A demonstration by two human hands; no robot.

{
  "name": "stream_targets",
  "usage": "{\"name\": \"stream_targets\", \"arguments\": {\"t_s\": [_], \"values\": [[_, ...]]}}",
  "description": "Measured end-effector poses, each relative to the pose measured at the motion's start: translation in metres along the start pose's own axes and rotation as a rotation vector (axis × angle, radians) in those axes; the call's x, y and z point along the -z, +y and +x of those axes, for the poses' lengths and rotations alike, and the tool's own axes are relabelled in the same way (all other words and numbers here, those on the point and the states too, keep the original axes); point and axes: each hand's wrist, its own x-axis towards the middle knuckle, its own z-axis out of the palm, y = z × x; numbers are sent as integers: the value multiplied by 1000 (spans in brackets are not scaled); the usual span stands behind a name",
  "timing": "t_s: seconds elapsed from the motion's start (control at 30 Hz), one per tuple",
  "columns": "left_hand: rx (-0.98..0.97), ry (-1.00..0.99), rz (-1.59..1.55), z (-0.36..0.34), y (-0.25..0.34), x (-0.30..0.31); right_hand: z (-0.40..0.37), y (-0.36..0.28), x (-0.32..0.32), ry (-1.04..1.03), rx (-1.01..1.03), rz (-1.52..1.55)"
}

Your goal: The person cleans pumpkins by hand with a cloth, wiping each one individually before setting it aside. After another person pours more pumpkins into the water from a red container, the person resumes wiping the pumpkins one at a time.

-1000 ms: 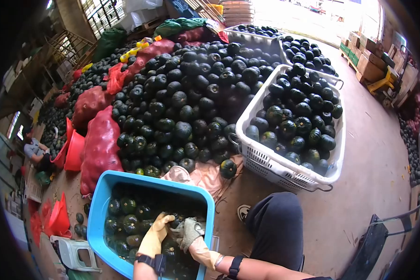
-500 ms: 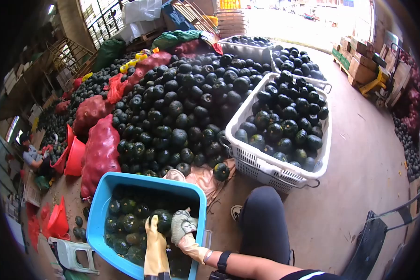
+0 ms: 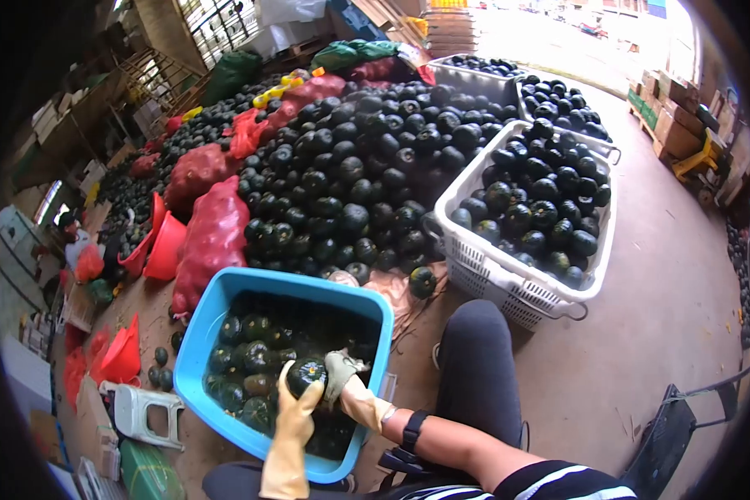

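Note:
A blue tub [image 3: 193,358] holds dark water with several green squashes in it. My left hand [image 3: 296,408], in a cream rubber glove, has its fingers wrapped round a dark green squash [image 3: 307,377] above the tub's water. Against the right side of that squash my right hand [image 3: 350,390] presses a wet grey-white cloth [image 3: 339,372]. A similar glove covers this hand, and its fingertips are hidden by the cloth.
Behind the tub lies a large squash heap [image 3: 350,175]. A white crate of squashes [image 3: 521,271] stands to the right. At the left are a red mesh sack [image 3: 212,242], red buckets [image 3: 165,248], a pale stool [image 3: 146,412] and a seated person [image 3: 79,246].
The view has shifted, so the scene sits further right. My left hand has turned and now grips the squash from its left and below, with its top facing up.

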Motion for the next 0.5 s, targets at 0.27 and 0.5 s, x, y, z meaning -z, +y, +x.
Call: {"name": "stream_targets", "arguments": {"t_s": [0.27, 0.5], "values": [[157, -532, 346, 10, 15, 36, 4, 33, -15, 431, 466, 352], [58, 69, 50, 17, -24, 20, 1, 8, -36, 446, 150, -495]]}}
